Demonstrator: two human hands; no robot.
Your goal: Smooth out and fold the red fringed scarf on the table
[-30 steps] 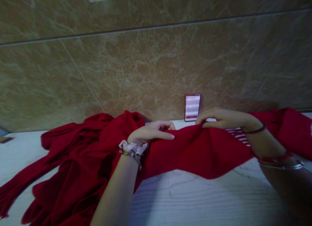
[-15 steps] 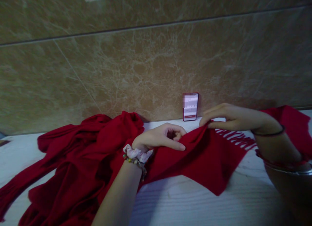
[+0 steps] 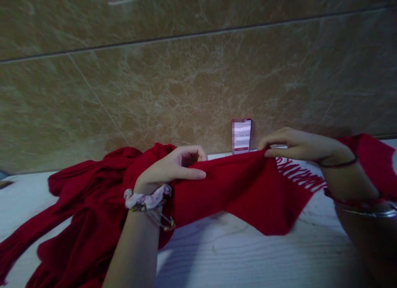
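Observation:
A red scarf (image 3: pixel 198 201) stretches between my two hands, its upper edge pulled nearly straight. My left hand (image 3: pixel 173 164) grips that edge near the middle of the view, with the thumb in front and the curled fingers partly hidden behind the cloth. At the right, my right hand (image 3: pixel 291 145) pinches the same edge close to the fringed end. Below it, a corner of the scarf hangs down to the table. The rest of the scarf lies bunched at the left, with one narrow end trailing to the lower left.
A phone (image 3: pixel 242 137) with a lit screen leans upright against the brown marble-tiled wall (image 3: pixel 186 81), just behind the scarf. Under everything is a white wood-grain tabletop (image 3: pixel 229 259). Red cloth (image 3: pixel 372 164) also shows behind my right forearm.
My left hand has slid left along the scarf's edge, and the slack between the hands has been drawn straighter. My right hand has stayed nearly in place, still pinching the cloth.

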